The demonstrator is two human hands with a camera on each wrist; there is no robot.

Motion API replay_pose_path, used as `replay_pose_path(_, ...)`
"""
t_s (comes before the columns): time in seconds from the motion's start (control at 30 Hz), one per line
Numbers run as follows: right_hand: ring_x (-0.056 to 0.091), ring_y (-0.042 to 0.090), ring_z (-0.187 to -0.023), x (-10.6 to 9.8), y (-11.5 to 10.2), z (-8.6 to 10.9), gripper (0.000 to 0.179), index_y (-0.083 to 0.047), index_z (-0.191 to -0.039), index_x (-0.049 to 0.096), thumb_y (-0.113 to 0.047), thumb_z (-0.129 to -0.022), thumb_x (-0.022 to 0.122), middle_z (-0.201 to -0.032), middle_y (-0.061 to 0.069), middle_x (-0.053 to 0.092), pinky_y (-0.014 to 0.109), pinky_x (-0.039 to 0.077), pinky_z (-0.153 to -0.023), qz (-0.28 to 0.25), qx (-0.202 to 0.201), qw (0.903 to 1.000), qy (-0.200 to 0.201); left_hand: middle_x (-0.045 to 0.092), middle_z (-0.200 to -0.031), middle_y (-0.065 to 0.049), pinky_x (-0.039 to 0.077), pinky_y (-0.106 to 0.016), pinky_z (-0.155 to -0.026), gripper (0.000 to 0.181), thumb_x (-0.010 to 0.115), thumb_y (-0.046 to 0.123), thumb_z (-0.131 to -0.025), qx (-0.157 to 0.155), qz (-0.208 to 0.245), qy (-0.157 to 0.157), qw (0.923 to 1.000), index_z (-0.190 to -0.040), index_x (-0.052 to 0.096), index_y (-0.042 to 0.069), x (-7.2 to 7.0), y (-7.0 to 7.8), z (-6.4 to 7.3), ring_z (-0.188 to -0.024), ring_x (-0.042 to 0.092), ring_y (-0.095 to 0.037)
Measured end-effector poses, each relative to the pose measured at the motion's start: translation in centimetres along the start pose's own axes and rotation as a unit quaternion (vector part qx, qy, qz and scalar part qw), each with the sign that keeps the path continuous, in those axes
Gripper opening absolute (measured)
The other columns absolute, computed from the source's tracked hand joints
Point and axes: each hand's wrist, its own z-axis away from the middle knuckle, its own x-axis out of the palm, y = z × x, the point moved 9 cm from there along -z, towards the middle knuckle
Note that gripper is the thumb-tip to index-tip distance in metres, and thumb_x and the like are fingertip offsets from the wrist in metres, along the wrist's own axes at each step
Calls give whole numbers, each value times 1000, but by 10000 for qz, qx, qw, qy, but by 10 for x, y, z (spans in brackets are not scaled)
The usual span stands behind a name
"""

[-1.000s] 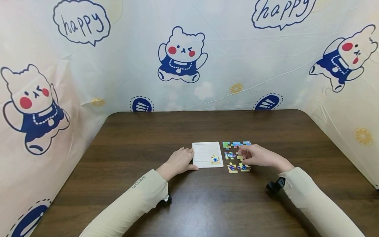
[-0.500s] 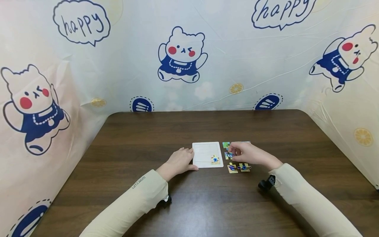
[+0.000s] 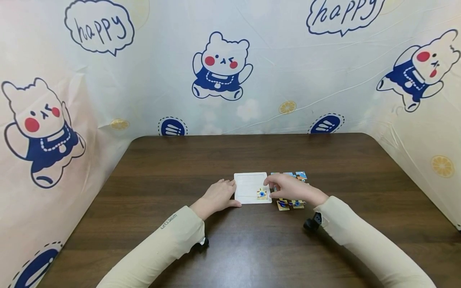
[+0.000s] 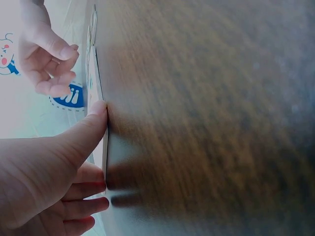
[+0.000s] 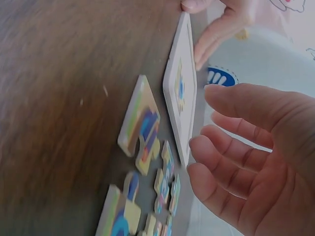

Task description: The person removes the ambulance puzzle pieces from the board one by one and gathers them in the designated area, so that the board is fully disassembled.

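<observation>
Where the dark brown wooden table (image 3: 252, 248) comes closest to the person, two cream-sleeved forearms stretch out across it. The left hand (image 3: 216, 197) lies on the wood against the left edge of the flat white square puzzle tray (image 3: 248, 185); the left wrist view shows its thumb (image 4: 86, 130) pressed straight along that edge and the other fingers only loosely bent, gripping nothing. The right hand (image 3: 288, 189) hovers at the tray's right side, over the gap between the tray and the loose pieces. In the right wrist view its fingers (image 5: 231, 140) are spread and gently curved, with nothing seen between them; whether a fingertip rests on the tray I cannot tell.

Inside the tray, one small yellow piece with a blue dot (image 3: 262, 194) sits in the near right corner. Just right of the tray lie the colourful loose cardboard jigsaw pieces (image 3: 291, 204): two yellow-and-blue ones nearest the person, others partly hidden under the right hand, and a blue one (image 3: 301, 175) at the far end of the group.

Beyond the table rises a pale plastic backdrop printed with cartoon bears in blue dresses (image 3: 220, 68) and speech bubbles reading "happy".
</observation>
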Motion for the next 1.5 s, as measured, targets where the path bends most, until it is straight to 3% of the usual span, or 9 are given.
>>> replay_pose_path(0.17,43,7,-58,6,-5,-5,29,-1,-107,62,-7,-80,69,-85,4,56,23,41,-54,93,10,9999,-125,61,-104,-12,40,-40,-95,55,70,45,-76,47,1,77,10000,-102,60,-1,0,0,0,-100,58,-25)
replay_pose_path(0.4,46,10,-66,14,-3,-10,26,-1,-105,63,-7,-80,68,-93,5,57,23,42,-63,163,79,9996,-234,61,-105,-11,39,-39,-95,54,70,46,-76,70,4,75,9999,-101,60,0,-1,0,0,-100,58,-24)
replay_pose_path(0.57,37,13,-67,17,-7,-13,6,-5,-80,59,-5,-79,66,-77,6,47,25,31,-58,436,-162,9987,-229,60,-105,-11,39,-39,-96,54,70,46,-76,57,-17,50,10000,-102,60,-1,-1,0,1,-100,58,-24)
replay_pose_path(0.7,33,12,-65,18,-10,-15,17,-7,-69,51,-4,-79,64,-72,6,43,25,26,-55,519,-246,9982,-199,60,-106,-11,39,-39,-96,54,70,45,-77,42,2,25,10000,-103,60,-1,0,0,1,-101,57,-24)
replay_pose_path(0.87,39,14,-68,17,-8,-15,6,-8,-81,60,-5,-80,66,-79,5,48,25,33,-57,378,-83,9991,-171,60,-107,-11,39,-39,-96,54,70,45,-76,27,39,8,10000,-102,60,-1,0,0,0,-102,57,-25)
replay_pose_path(1.0,43,15,-70,16,-6,-15,17,-3,-95,63,-7,-79,68,-83,3,51,25,38,-59,317,22,9993,-188,60,-107,-11,39,-39,-96,55,70,46,-76,27,68,14,10000,-103,60,-1,0,-1,0,-102,57,-25)
replay_pose_path(1.5,49,11,-66,15,-1,-15,23,-4,-96,56,-6,-77,70,-83,2,55,27,44,-60,-95,371,9990,-223,60,-108,-13,40,-40,-95,54,70,46,-76,41,105,26,9999,-102,60,-1,-1,0,0,-101,58,-26)
